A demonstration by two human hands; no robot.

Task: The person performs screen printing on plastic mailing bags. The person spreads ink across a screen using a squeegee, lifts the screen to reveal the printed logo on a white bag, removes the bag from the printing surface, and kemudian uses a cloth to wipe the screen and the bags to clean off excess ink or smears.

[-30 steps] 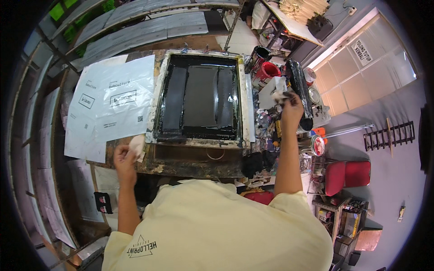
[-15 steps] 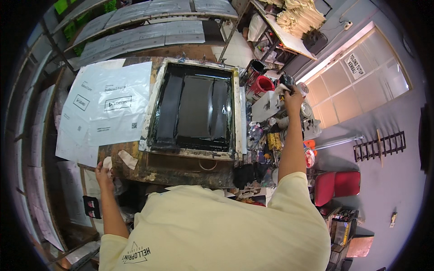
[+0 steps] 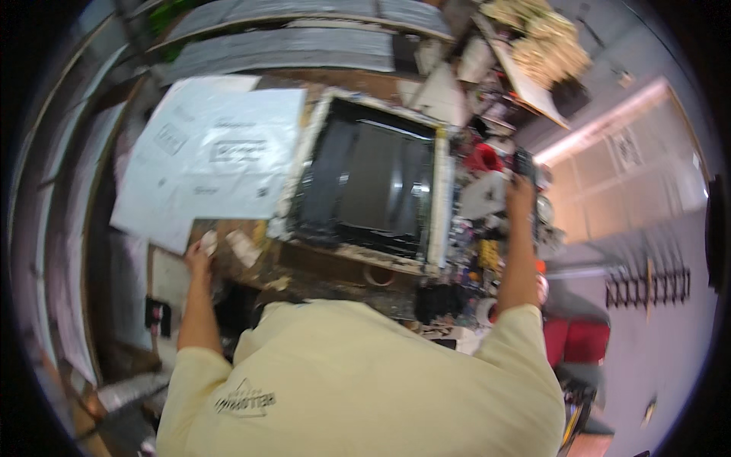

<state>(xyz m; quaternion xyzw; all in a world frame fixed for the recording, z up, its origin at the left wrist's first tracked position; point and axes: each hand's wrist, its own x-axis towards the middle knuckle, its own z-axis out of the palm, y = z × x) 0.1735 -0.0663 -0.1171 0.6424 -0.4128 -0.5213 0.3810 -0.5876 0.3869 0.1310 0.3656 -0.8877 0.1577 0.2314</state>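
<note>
A black screen-printing frame (image 3: 365, 186) with a pale taped border lies on a stained wooden bench. My left hand (image 3: 199, 257) rests at the bench's front left edge, closed on a small white rag (image 3: 209, 242). My right hand (image 3: 521, 189) reaches far out to the right over a cluttered side area and grips a dark object (image 3: 524, 161) there; what the object is I cannot make out. The picture is blurred. My pale yellow shirt fills the lower middle.
Large white printed sheets (image 3: 209, 156) lie left of the frame. A red cup (image 3: 483, 158) and small pots crowd the right side. Grey shelves (image 3: 282, 46) run along the back. A red chair (image 3: 579, 343) stands at lower right.
My right hand has reached further out and up to the right with the dark object. My left hand has dropped from beside the frame to the bench's front left edge.
</note>
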